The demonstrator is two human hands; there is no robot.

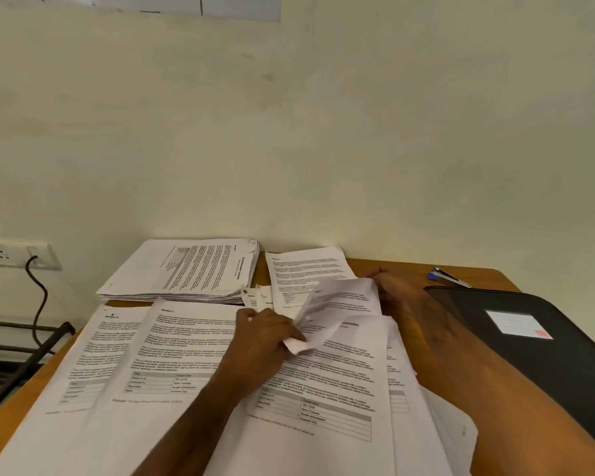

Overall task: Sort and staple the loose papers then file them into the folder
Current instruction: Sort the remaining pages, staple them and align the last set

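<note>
Loose printed papers (172, 359) lie spread over the near part of the wooden desk (474, 273). My left hand (265, 338) pinches the lower corner of a lifted, curling sheet (337, 304) above the right-hand pile (330, 400). My right hand (392, 286) grips the same sheet's far right edge; the motion blurs it. A thick stack of papers (186, 273) sits at the back left against the wall. A single sheet (306, 266) lies behind the lifted one. The black folder (547, 345) with a white label lies at the right. A blue-ended stapler (445, 277) rests behind it.
A pale wall rises directly behind the desk. A wall socket (14, 254) with a black cable (37, 297) is at the left, above a dark metal rack (21, 359) beside the desk. Small torn paper scraps (255, 297) lie between the stacks.
</note>
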